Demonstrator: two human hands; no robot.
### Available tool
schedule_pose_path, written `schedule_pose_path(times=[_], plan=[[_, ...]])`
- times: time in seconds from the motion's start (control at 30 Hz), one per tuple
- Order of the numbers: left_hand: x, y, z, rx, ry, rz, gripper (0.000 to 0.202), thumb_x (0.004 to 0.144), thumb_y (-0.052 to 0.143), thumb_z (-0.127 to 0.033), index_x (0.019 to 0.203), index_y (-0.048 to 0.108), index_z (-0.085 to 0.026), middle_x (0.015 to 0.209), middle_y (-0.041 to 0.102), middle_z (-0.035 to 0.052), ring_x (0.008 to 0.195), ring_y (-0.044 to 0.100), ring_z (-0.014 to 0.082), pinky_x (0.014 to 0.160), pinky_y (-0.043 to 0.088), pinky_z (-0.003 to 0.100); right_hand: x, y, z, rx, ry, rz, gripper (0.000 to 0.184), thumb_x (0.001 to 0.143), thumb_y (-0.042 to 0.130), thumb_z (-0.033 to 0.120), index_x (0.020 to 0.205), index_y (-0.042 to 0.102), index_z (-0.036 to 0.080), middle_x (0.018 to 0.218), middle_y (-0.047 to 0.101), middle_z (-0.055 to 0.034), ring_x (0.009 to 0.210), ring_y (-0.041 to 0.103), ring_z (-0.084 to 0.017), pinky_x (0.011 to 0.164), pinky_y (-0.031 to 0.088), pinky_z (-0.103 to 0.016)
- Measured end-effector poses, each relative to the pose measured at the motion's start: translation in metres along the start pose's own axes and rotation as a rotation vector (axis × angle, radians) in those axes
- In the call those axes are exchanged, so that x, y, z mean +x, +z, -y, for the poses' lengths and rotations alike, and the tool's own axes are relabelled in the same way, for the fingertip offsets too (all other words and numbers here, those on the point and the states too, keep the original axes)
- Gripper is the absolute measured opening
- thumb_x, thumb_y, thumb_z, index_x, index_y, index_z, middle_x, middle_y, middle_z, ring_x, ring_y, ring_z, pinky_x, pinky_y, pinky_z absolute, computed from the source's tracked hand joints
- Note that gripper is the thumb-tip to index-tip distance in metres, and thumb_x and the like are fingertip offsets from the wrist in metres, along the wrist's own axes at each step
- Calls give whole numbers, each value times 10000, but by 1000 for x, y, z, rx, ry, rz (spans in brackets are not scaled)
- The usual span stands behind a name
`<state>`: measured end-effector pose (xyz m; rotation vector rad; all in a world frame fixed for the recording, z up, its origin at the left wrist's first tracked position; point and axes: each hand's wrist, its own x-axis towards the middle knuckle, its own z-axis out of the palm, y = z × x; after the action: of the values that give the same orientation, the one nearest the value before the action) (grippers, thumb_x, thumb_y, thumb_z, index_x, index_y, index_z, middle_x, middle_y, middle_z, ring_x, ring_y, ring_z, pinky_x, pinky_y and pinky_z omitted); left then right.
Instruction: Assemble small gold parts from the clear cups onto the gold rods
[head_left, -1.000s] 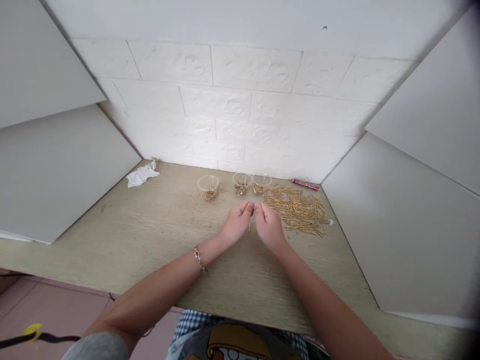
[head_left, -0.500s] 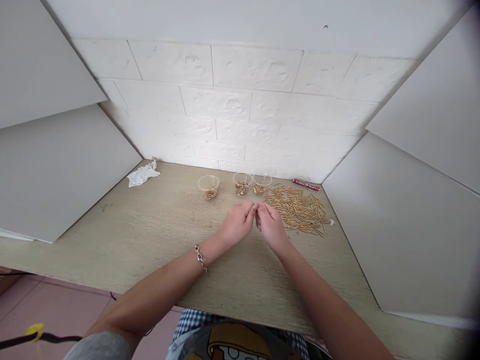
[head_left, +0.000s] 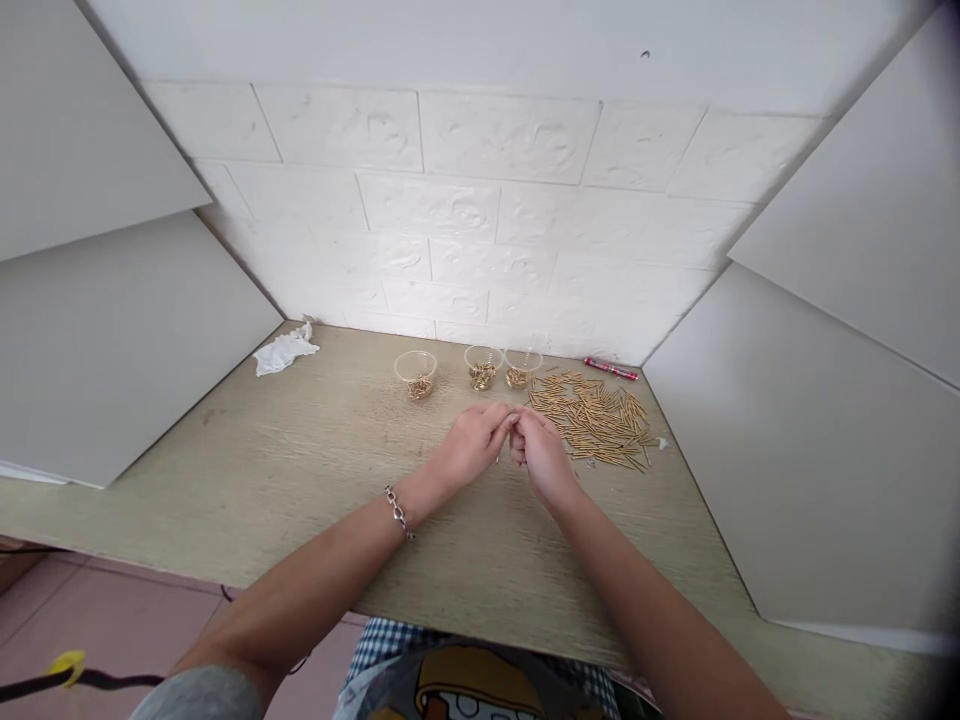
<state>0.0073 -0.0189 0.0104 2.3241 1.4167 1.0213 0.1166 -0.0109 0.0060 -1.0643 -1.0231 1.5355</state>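
Observation:
My left hand (head_left: 475, 440), with a chain bracelet (head_left: 398, 512) at its wrist, is closed in a pinch. Its fingertips meet those of my right hand (head_left: 543, 452), which is closed as well. Whatever lies between the fingers is hidden or too small to make out. Just right of my right hand spreads a pile of thin gold-coloured metal rods (head_left: 600, 422). Beyond my hands stand three clear plastic cups, the left cup (head_left: 415, 366), the middle cup (head_left: 483, 360) and the right cup (head_left: 523, 362), each with small gold-coloured parts inside.
A red tube-like packet (head_left: 611, 369) lies by the back wall, behind the rods. Crumpled white tissue (head_left: 285, 350) sits at the far left of the wooden table (head_left: 247, 480). Pale panels (head_left: 810, 430) stand on both sides, and a brick-patterned wall (head_left: 427, 210) closes the back.
Both hands stay together in almost the same place. The fingers have shifted slightly, with the right hand's fingers curled a little more. The cups and rods have not moved.

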Motion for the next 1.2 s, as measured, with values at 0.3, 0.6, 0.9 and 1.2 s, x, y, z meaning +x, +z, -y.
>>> schedule_pose_path(times=[0.3, 0.6, 0.9, 1.2], plan=[[8, -2, 0, -602, -315, -82, 173, 785, 498, -304, 758, 564, -146, 697, 563, -7, 646, 477, 99, 615, 379, 226, 6, -15, -4, -171, -242, -19, 225, 741, 514, 426, 723, 482, 204, 516, 373, 68, 432, 335, -74, 415, 294, -209], [12, -6, 9, -976, -438, -26, 227, 676, 627, -367, 726, 649, -147, 671, 625, -1, 674, 529, 121, 652, 379, 258, 2, -15, 10, 90, 47, 194, 293, 586, 666, 442, 642, 530, 189, 529, 381, 59, 475, 340, -77, 454, 320, -231], [9, 0, 8, -1080, -439, 56, 252, 747, 553, -392, 759, 541, -141, 668, 561, -13, 646, 510, 93, 669, 388, 256, 3, -15, 3, -67, 21, 192, 319, 631, 629, 465, 644, 486, 180, 521, 388, 65, 458, 355, -71, 451, 314, -221], [11, -1, 9, -1117, -474, 60, 269, 689, 620, -386, 732, 553, -129, 631, 504, -33, 521, 384, 38, 502, 293, 186, 2, -21, 8, -498, -485, -40, 214, 783, 489, 336, 921, 594, 210, 793, 559, -19, 574, 425, -107, 554, 364, -254]])
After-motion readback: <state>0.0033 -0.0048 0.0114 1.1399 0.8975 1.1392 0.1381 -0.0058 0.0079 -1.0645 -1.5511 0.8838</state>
